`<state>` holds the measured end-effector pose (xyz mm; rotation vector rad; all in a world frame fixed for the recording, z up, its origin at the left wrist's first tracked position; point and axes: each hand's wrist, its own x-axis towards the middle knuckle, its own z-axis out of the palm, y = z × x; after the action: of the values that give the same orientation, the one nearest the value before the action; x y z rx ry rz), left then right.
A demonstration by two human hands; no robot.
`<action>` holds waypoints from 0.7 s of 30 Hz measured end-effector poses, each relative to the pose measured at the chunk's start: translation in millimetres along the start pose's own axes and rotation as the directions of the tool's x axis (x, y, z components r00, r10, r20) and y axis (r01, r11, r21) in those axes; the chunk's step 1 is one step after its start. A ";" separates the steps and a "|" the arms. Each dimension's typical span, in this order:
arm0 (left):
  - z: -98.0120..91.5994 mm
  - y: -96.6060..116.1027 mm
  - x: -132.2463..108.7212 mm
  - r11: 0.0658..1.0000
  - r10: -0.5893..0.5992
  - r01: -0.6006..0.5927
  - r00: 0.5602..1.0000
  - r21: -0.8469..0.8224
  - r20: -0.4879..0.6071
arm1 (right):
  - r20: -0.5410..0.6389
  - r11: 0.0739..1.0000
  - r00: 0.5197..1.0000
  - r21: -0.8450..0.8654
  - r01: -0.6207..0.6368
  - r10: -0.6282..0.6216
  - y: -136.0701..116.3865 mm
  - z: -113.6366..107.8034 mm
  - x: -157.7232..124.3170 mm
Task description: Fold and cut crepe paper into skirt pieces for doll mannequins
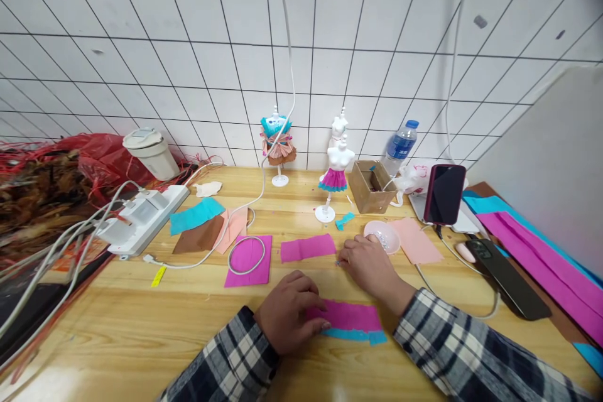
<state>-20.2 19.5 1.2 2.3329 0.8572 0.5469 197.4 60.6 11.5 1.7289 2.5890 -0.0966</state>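
1. The left sleeve [226, 358] was of woven shirt cloth, checked in navy, black and white, and its cuff ended at the wrist.
2. The right sleeve [471, 352] bore the same check, with broad pale bands crossed by thin dark lines.
3. The left hand [288, 313] and the right hand [370, 267] were bare beyond the cuffs.

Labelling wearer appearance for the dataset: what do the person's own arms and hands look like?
The left hand and right hand are bare: no gloves, and no ring or watch shows. The left sleeve and right sleeve are long, in a plaid check of dark navy, grey and white, with cuffs reaching the wrists.
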 end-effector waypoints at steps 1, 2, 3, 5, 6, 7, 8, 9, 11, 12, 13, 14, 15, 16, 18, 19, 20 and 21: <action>0.2 -0.5 -0.2 1.000 0.002 -0.002 1.000 -0.005 -0.004 | 0.003 1.000 1.000 -0.014 0.019 -0.019 -1.4 1.9 -0.1; 0.5 -1.2 -0.5 1.000 0.005 -0.005 1.000 -0.011 -0.010 | 0.006 0.999 0.999 -0.032 0.033 -0.033 -3.3 3.3 -0.7; 0.8 -2.2 -1.0 1.000 0.010 -0.010 1.000 -0.018 -0.015 | 0.010 0.998 0.999 -0.050 0.042 -0.042 -5.3 3.6 -1.9; 1.2 -4.5 -2.1 0.999 0.022 -0.024 0.999 -0.037 -0.033 | 0.004 0.995 0.997 -0.076 0.071 -0.071 -7.2 -1.1 -5.2; 1.2 -5.8 -2.5 0.998 0.024 -0.027 0.999 -0.049 -0.047 | -0.011 0.992 0.996 -0.083 0.091 -0.093 -5.8 -7.3 -6.6; 1.2 -7.2 -2.7 0.998 0.026 -0.029 0.998 -0.061 -0.060 | -0.040 0.990 0.993 -0.094 0.108 -0.112 -2.1 -16.4 -7.3; 1.2 -8.5 -2.8 0.997 0.020 -0.025 0.998 -0.070 -0.067 | -0.079 0.989 0.990 -0.107 0.106 -0.114 4.0 -28.2 -6.7; 1.3 -9.8 -2.7 0.997 0.013 -0.018 0.998 -0.078 -0.069 | -0.127 0.989 0.988 -0.131 0.067 -0.083 12.7 -42.3 -4.6; 2.0 -12.2 -2.2 0.996 0.008 -0.014 0.998 -0.093 -0.065 | -0.220 0.976 0.975 -0.199 -0.085 0.041 36.9 -73.5 5.0; 2.6 -13.5 -1.8 0.995 0.013 -0.019 0.998 -0.102 -0.065 | -0.261 0.956 0.957 -0.227 -0.186 0.124 51.3 -88.2 12.4; 3.4 -14.9 -1.5 0.993 0.022 -0.029 0.997 -0.112 -0.069 | -0.294 0.929 0.935 -0.247 -0.277 0.201 66.2 -101.0 21.1; 4.1 -16.4 -1.2 0.992 0.029 -0.038 0.997 -0.121 -0.076 | -0.312 0.900 0.911 -0.255 -0.353 0.269 81.0 -111.0 30.5; 4.7 -17.9 -1.0 0.991 0.032 -0.042 0.996 -0.128 -0.084 | -0.323 0.887 0.898 -0.254 -0.386 0.299 94.7 -117.8 40.1; 4.9 -19.3 -1.0 0.990 0.033 -0.044 0.995 -0.133 -0.089 | -0.319 0.881 0.893 -0.250 -0.401 0.316 107.0 -121.6 49.1; 4.0 -21.6 -1.1 0.990 0.025 -0.037 0.995 -0.134 -0.092 | -0.296 0.879 0.894 -0.242 -0.412 0.337 125.7 -122.1 63.4; 2.9 -22.2 -1.2 0.991 0.020 -0.032 0.996 -0.133 -0.090 | -0.286 0.880 0.896 -0.238 -0.410 0.340 131.7 -120.0 68.0; 1.5 -22.3 -1.3 0.991 0.015 -0.027 0.996 -0.131 -0.090 | -0.281 0.883 0.897 -0.233 -0.408 0.340 135.5 -117.4 70.9; 0.0 -21.9 -1.3 0.991 0.011 -0.023 0.996 -0.129 -0.092 | -0.280 0.886 0.899 -0.228 -0.403 0.336 136.8 -114.4 72.2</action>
<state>-30.9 32.3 -13.2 2.2127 0.8188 0.7003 297.4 187.0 116.5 2.1867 2.2019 0.4884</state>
